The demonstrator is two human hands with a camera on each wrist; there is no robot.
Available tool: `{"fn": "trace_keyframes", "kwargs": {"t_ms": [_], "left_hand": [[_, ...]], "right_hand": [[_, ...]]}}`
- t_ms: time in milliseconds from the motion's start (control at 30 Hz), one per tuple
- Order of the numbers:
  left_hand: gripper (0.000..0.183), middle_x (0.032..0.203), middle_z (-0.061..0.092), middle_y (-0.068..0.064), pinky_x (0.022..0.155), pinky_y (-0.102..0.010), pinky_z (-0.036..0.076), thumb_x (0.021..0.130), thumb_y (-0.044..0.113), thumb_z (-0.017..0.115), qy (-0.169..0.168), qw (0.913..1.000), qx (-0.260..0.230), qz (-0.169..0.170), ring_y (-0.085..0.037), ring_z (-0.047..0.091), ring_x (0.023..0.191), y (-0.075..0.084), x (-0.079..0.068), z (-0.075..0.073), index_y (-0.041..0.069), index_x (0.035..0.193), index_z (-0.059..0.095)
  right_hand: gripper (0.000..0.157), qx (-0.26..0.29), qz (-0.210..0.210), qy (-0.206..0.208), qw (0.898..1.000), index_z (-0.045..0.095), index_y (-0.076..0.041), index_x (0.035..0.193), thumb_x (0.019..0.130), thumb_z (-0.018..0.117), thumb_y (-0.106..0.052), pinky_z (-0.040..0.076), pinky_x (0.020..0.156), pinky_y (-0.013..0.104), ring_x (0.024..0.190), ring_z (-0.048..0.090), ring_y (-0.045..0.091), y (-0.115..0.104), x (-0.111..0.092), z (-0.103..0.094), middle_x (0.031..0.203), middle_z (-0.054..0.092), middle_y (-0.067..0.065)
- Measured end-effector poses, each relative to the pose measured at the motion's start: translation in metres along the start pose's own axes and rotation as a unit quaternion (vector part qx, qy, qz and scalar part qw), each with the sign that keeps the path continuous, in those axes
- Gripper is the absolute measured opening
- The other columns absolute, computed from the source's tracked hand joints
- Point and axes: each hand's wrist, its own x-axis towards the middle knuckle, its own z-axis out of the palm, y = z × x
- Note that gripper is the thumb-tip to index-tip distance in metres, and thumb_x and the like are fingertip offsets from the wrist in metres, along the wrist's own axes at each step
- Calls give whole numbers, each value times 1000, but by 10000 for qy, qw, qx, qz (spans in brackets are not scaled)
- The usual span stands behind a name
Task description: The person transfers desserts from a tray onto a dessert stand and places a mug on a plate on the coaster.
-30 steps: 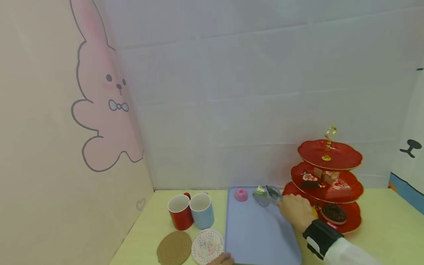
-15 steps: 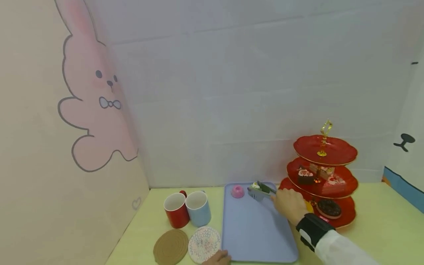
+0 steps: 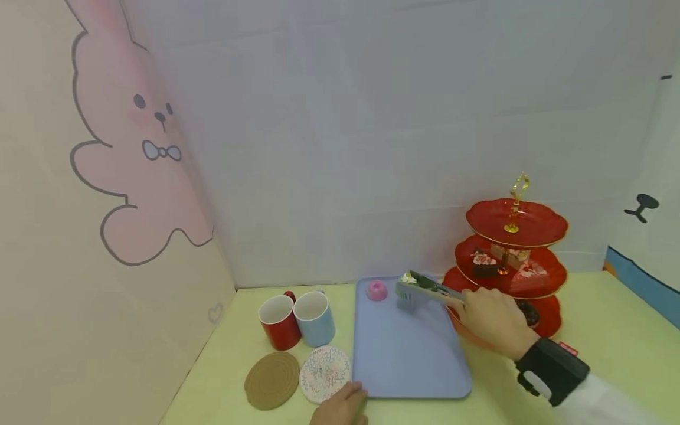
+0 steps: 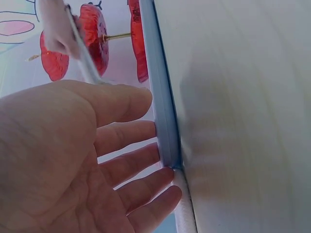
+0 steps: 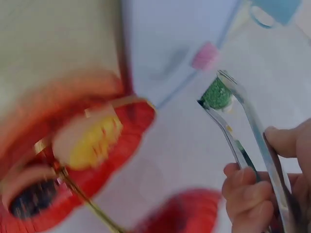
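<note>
My right hand [image 3: 494,319] grips a pair of metal tongs [image 5: 262,141]. Between the tips of the tongs is a small green cake [image 5: 217,94] with a white top, held above the far end of the blue tray [image 3: 409,360]. A pink ring-shaped cake [image 3: 376,290] lies on the tray, left of the tongs. At the tray's near left corner is my left hand [image 3: 340,406]. Its fingers are loosely extended, and in the left wrist view the fingertips [image 4: 151,128] touch the tray's edge and the rim of a coaster.
Right of the tray stands a red three-tier stand [image 3: 515,221] with cake slices on its middle plate and a chocolate doughnut [image 3: 528,313] below. A red mug [image 3: 280,321] and a light blue mug [image 3: 314,319] stand left, behind a brown coaster [image 3: 272,381] and a patterned coaster [image 3: 325,373].
The tongs have closed on the green cake and lifted it from the tray. The head view has shifted slightly, and more of my left hand shows at the tray's corner.
</note>
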Motion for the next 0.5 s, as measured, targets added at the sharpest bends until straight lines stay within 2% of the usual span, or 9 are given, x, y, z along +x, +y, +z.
{"fn": "trace_keyframes", "kwargs": {"t_ms": [100,167,300,400,433,500], "left_hand": [[37,114,62,-8,74,-32,58,78,24,66,274,9996,77,16,-20,61,101,0,0,-6,4,110,64],[37,114,63,-10,76,-34,58,78,23,66,417,9991,89,71,-22,61,102,-2,0,-9,3,109,64],[38,118,61,-13,83,-40,55,80,23,64,364,9993,-36,-126,-28,58,106,-5,0,-16,2,112,64],[38,121,61,-15,87,-45,53,81,21,63,389,9985,-198,-330,-33,56,109,-6,-1,-21,1,113,63],[38,121,60,-15,88,-47,52,81,20,63,419,9981,-256,-371,-34,55,110,-6,-1,-22,0,113,63],[38,121,61,-16,88,-49,51,81,20,63,501,9973,-339,-406,-35,54,111,-6,-1,-24,0,113,63]], "right_hand": [[31,-23,20,-157,9999,54,-11,68,83,63,-37,30,35,25,40,34,15,8,-11,-40,48,35,-1],[30,-211,-89,-85,9997,58,-10,74,82,64,-38,27,36,25,41,33,15,16,-20,-68,48,35,-2],[38,-530,-26,86,9986,66,-1,94,84,62,-38,29,36,26,40,33,14,29,-40,-120,47,36,-2],[43,-734,-27,604,9955,67,3,97,83,63,-37,28,36,27,38,31,14,38,-50,-151,44,33,-4],[41,-748,-47,808,9939,67,3,93,83,63,-36,26,35,27,36,29,13,41,-52,-160,44,31,-4],[44,-775,-224,1470,9858,67,3,84,83,62,-41,23,34,27,34,25,12,49,-54,-174,42,27,-4]]}}
